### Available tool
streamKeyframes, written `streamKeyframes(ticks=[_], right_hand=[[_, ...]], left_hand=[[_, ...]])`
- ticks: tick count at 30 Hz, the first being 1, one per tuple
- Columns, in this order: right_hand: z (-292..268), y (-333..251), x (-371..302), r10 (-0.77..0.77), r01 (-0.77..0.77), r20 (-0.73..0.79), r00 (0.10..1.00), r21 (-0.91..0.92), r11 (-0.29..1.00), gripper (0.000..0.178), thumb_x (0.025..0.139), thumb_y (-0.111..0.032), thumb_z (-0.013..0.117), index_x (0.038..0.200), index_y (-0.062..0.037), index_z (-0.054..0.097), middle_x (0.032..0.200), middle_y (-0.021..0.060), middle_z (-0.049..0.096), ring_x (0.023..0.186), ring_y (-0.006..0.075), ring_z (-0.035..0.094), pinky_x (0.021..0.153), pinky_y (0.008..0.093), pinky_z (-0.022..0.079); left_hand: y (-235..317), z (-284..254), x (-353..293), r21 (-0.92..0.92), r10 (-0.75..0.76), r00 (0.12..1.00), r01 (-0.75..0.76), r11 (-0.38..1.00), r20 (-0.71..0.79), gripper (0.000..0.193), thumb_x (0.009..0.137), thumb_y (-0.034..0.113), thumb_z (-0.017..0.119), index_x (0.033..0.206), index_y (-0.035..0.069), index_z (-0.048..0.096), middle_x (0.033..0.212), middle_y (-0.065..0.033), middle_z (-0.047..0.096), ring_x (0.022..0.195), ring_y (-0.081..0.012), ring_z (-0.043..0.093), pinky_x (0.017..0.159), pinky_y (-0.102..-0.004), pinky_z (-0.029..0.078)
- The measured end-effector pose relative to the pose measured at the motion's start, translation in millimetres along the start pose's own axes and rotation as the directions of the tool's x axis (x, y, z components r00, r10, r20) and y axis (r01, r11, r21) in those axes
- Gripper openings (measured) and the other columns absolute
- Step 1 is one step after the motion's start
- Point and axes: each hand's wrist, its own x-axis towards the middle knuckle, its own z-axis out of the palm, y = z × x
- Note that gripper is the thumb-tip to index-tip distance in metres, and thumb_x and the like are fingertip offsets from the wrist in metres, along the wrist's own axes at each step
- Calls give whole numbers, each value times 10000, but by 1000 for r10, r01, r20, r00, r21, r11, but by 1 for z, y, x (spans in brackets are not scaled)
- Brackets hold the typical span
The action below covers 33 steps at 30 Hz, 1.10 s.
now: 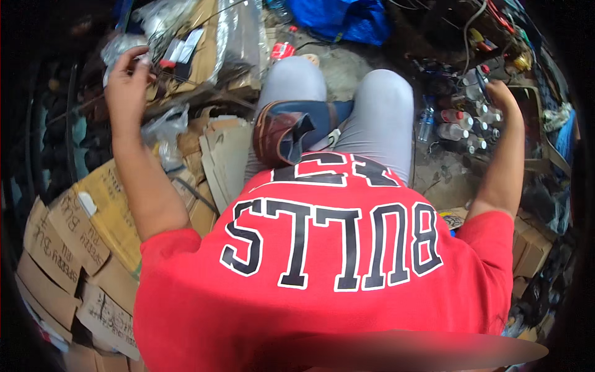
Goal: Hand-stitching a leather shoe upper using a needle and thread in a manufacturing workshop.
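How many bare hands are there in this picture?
2: the left hand, at upper left near crumpled clear plastic; the right hand, at upper right near clear plastic bottles. No others show.

Red shirt [322, 316]: lg blk block ltrs w/ wht outline, one word across the back, upside down to camera, legible; 2nd row, same blk/wht style, lg chars near hem, pt lost in folds

Cardbd panels, L side, ×2 side by side [80, 232]: hndwrtn dk marker caps, slanted, several short lines ea, pt legible

Lower cardbd pc [110, 316], below these: more dk hndwrtg, multi lines, tilted, pt legible

Btl w/ red label [283, 51], top ctr, nr knee: lt print on red, too sm to read

Clr btls [452, 131], R side: any print too sm to read
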Motion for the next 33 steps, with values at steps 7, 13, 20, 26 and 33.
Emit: streamKeyframes(ticks=[7, 13, 20, 26, 33], right_hand=[[2, 35, -160, 78, -86, 54, 995, 159, 984, 231, 782, -295, 685, 825, -91, 586, 628, -60, 479, 521, 50, 407, 467, 225, 299], [12, -35, -286, -70, 15, 125, 990, 395, 919, 210, 814, -116, 651, 981, -46, 544, 784, -43, 516, 717, 47, 467, 662, 187, 368], [52, -142, -324, -355, 317, 113, 928, 261, 912, 357, 637, -12, 728, 929, -10, 523, 813, -2, 489, 792, 93, 478, 746, 219, 391], [58, -183, -321, -412, 407, 236, 880, 72, 911, 649, 500, -157, 843, 1060, 1, 557, 893, 68, 561, 813, 149, 519, 781, 257, 415], [69, -223, -322, -578, 592, 204, 790, -12, 806, 707, 483, -272, 843, 1088, -5, 593, 998, 129, 588, 938, 285, 540, 879, 347, 389]], left_hand=[[23, 38, -57, 48, 353, 863, -395, 917, 361, 346, 777, 133, 669, 1116, 74, 631, 991, -90, 594, 878, -172, 577, 764, -285, 462], [45, 84, -78, -286, 553, 509, -510, 811, 659, 298, 724, 31, 684, 1019, 43, 643, 936, -89, 595, 870, -241, 594, 770, -316, 471], [55, 74, -70, -353, 626, 443, -554, 754, 641, 126, 747, 28, 663, 856, 13, 602, 845, -104, 595, 766, -233, 584, 670, -320, 452], [55, 63, -71, -279, 526, 483, -493, 824, 700, 94, 766, 31, 650, 832, 6, 589, 771, -105, 549, 700, -212, 539, 608, -305, 416], [66, 61, -65, -287, 625, 490, -598, 748, 607, 127, 724, 36, 692, 811, 12, 602, 751, -94, 524, 694, -240, 544, 595, -326, 423]])
